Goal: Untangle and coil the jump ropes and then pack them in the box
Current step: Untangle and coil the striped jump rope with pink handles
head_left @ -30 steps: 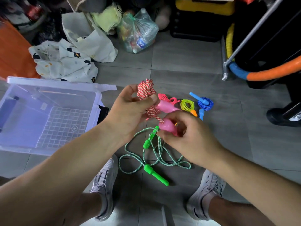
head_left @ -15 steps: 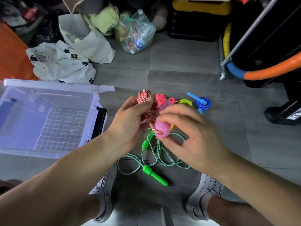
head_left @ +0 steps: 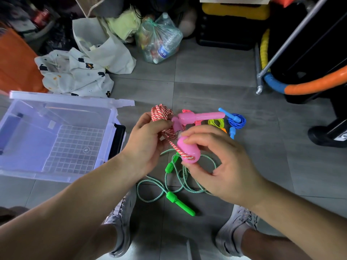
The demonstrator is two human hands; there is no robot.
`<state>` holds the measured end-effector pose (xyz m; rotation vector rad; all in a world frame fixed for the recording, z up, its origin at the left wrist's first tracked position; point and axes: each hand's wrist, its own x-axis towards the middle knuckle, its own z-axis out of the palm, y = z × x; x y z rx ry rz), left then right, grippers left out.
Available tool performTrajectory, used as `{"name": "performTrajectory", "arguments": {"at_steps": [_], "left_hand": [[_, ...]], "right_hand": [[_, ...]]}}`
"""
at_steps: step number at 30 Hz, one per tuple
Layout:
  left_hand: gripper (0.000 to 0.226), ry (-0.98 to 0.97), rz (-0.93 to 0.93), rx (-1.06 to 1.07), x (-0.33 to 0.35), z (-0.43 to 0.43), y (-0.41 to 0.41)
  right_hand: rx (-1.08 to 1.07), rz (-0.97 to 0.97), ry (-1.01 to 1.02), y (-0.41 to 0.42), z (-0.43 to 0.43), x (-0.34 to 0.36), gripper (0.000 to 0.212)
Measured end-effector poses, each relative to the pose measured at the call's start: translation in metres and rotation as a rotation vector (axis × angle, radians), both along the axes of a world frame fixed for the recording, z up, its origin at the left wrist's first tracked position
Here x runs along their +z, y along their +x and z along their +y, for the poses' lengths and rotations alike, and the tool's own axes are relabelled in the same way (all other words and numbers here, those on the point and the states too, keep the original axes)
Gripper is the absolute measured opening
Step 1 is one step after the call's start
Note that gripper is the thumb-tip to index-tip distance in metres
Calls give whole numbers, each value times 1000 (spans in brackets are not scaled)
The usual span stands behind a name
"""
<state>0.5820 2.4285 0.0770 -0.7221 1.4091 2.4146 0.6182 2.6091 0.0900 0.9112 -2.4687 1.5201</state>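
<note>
While the left hand [head_left: 148, 145] grips a coiled red-and-white braided jump rope [head_left: 161, 113], the right hand [head_left: 221, 166] pinches one of its rounded pink plastic handles [head_left: 187, 151] between thumb and fingertips, with a strand of rope crossing it. The second pink handle [head_left: 202, 116] sticks out just beyond both hands. Beneath them, on the grey tiled floor [head_left: 206, 81], lies a loose green-and-white jump rope [head_left: 180, 184]. Left of the left hand stands the open clear plastic box [head_left: 56, 173].
</note>
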Motion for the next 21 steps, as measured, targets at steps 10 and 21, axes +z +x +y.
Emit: {"name": "performTrajectory", "arguments": {"at_steps": [10, 21], "left_hand": [[31, 11, 52, -155, 2, 0, 1], [15, -20, 84, -211, 3, 5, 5]], "right_hand": [[-38, -106, -68, -5, 9, 8, 31], [-196, -45, 260, -25, 21, -4, 35]]}}
